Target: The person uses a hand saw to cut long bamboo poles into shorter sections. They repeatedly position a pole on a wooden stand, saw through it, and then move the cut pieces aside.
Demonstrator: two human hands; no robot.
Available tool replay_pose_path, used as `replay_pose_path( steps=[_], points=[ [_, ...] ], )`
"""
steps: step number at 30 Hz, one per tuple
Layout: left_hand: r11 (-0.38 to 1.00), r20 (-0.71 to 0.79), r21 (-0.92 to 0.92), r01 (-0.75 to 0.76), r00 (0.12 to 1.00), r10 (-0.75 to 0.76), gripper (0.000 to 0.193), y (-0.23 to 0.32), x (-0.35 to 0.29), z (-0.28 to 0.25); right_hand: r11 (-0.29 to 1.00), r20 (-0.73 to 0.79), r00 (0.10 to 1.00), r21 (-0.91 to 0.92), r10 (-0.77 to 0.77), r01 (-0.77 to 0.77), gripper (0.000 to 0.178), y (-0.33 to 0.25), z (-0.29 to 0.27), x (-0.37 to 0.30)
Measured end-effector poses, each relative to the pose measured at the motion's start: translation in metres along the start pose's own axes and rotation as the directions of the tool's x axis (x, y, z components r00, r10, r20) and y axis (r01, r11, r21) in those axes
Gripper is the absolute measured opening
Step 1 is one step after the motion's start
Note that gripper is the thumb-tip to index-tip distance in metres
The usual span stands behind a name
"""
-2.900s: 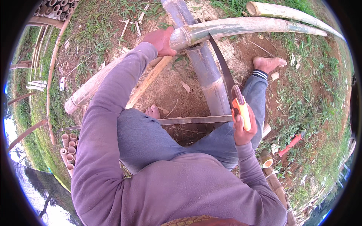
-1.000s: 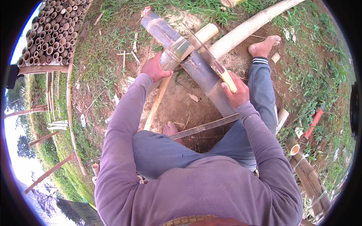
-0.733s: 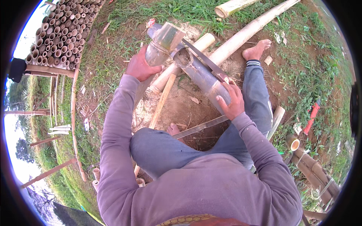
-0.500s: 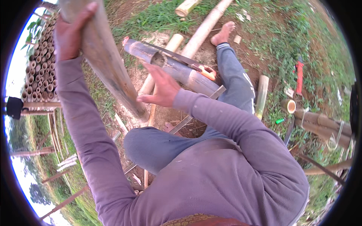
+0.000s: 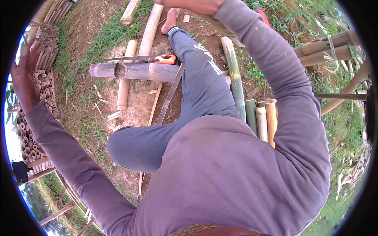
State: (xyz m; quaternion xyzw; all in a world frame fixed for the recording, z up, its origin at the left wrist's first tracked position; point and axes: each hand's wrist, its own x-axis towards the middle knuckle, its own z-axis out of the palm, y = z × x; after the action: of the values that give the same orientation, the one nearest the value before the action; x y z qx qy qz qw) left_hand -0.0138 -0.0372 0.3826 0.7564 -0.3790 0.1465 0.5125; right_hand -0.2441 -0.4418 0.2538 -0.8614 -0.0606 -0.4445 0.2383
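Our left hand (image 5: 24, 74) is raised out to the side, fingers spread and holding nothing, just in front of the stacked bamboo tubes (image 5: 41, 90). Our right hand (image 5: 193, 4) is up at the top edge, closed around a bamboo piece (image 5: 220, 26) that slants down from it. Between the two hands and well below them, a thick bamboo pole (image 5: 134, 71) lies on the dirt (image 5: 138, 106) with the orange-handled saw (image 5: 145, 59) resting across it, beside our outstretched leg (image 5: 197, 74).
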Motion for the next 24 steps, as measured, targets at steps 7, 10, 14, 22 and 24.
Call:
replay_pose_path(
  steps=[7, 10, 14, 22, 24],
  points=[
    [0.825, 0.446, 0.201, 0.529, 0.700, -0.558, 0.065, -0.130, -0.149, 0.075, 0.816, 0.170, 0.818, -0.319, 0.549, -0.482, 0.103, 0.047, -0.097, -0.158],
    [0.752, 0.478, 0.263, 0.604, 0.596, -0.645, 0.064, -0.162, -0.183, 0.090, 0.681, 0.133, 0.691, -0.378, 0.711, -0.628, 0.107, 0.058, -0.106, -0.223],
    [0.801, 0.556, 0.406, 0.440, 0.576, -0.599, 0.065, -0.193, -0.209, 0.083, 0.440, 0.058, 0.482, -0.517, 0.874, -0.734, 0.107, 0.061, -0.131, -0.306],
    [0.693, 0.545, 0.553, 0.463, 0.428, -0.721, 0.071, -0.244, -0.240, 0.054, 0.085, -0.054, 0.190, -0.754, 0.980, -0.651, 0.100, 0.003, -0.259, -0.434],
    [0.688, 0.569, 0.531, 0.495, 0.392, -0.722, 0.073, -0.266, -0.251, 0.042, 0.087, -0.061, 0.208, -0.768, 0.976, -0.634, 0.099, -0.014, -0.295, -0.471]
  ],
)
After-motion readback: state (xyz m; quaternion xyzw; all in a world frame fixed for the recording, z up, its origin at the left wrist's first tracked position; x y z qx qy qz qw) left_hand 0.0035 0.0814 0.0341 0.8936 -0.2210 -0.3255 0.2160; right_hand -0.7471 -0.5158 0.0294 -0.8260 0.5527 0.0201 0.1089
